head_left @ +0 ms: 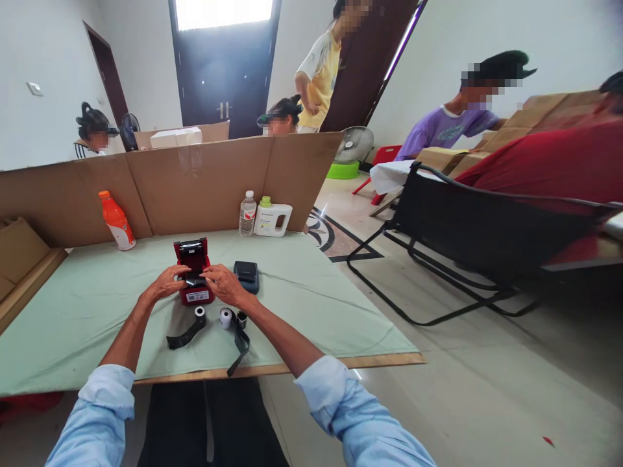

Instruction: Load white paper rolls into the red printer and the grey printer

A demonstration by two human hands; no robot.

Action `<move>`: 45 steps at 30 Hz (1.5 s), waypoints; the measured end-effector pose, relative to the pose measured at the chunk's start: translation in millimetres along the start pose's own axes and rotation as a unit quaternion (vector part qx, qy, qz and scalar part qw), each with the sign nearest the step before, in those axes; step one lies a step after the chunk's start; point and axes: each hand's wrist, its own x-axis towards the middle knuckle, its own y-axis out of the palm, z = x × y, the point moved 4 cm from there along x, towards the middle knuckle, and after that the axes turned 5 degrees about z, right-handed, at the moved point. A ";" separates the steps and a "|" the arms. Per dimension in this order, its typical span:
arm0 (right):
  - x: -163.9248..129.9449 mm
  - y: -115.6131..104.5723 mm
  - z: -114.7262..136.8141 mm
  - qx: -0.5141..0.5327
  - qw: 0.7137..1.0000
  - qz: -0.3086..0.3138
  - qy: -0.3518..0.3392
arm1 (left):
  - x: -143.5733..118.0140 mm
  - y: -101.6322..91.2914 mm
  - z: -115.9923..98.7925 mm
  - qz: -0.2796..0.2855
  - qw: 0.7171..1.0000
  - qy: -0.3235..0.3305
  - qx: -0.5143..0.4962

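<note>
On the green table (302,285), both hands (168,283) (222,283) clasp an upright red printer (193,277), lid open toward the cardboard wall (204,185).

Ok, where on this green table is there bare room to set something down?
Free: the cloth left of the red printer up to the orange bottle, and the right part of the table past the dark case. Crowded: under the left hand and right hand, around the rolls.
</note>
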 end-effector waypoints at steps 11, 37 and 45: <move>63.2 -45.0 22.8 0.069 0.997 -0.012 0.043 | 18.4 -11.3 -16.3 -0.106 0.989 -0.097 -0.045; 19.5 -58.4 111.9 0.405 0.914 -0.001 -0.019 | -82.1 -43.4 -59.4 -0.047 0.983 -0.071 -0.160; -121.9 -103.1 35.8 0.370 0.896 -0.199 0.145 | 3.6 41.9 -151.3 0.033 0.994 0.098 0.033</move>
